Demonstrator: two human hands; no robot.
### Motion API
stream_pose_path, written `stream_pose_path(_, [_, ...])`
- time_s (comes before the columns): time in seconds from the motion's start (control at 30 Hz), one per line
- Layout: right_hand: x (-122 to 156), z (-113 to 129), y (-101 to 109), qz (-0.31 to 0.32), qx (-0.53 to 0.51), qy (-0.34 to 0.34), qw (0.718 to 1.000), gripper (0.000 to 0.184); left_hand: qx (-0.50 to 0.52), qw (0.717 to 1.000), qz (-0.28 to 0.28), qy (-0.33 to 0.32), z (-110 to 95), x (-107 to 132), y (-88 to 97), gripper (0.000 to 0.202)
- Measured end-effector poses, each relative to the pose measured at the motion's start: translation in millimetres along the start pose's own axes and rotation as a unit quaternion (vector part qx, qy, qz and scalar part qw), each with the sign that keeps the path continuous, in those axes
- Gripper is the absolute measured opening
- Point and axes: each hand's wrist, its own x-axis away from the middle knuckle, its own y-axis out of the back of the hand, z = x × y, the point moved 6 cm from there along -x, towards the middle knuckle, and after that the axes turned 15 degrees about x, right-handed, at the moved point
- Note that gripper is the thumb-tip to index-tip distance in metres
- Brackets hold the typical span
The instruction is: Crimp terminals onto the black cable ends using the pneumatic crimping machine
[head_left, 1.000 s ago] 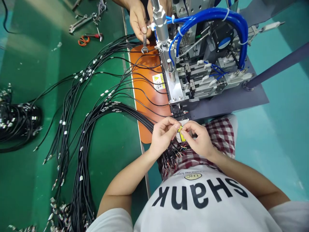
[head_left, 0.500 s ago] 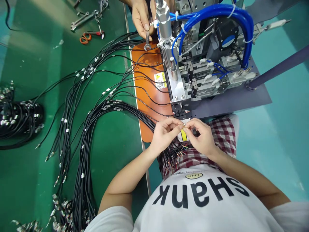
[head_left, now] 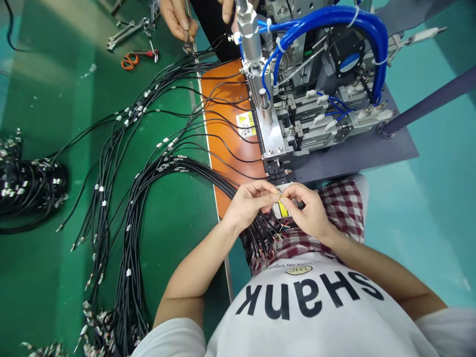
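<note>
My left hand and my right hand meet in front of my chest, just below the machine's front jaw. Both pinch the thin coloured wire ends of one black cable between thumb and fingertips. A bundle of black cables with stripped coloured tips hangs over the table edge under my left wrist. A yellow and white label shows between my hands.
Many black cables with metal ferrules fan across the green table; a coil lies at far left. The machine with blue hoses stands on an orange mat. Another person's hand holds a wrench near orange scissors.
My hands stayed together on the wire ends, shifting only slightly. The other person's hand moved with the wrench from the machine's cylinder leftwards, off the orange mat.
</note>
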Motion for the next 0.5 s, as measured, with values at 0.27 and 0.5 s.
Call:
stream_pose_path(0.27, [-0.9, 6.1, 4.9, -0.019, 0.029, 0.019, 0.999, 0.010, -0.025, 0.999, -0.027, -0.036, -0.3, 5.1, 0.2, 0.028])
stream_pose_path(0.5, [-1.2, 3.6, 2.6, -0.020, 0.024, 0.012, 0.999, 0.009, -0.034, 0.998, -0.032, -0.042, 2.2, 5.6, -2.1, 0.028])
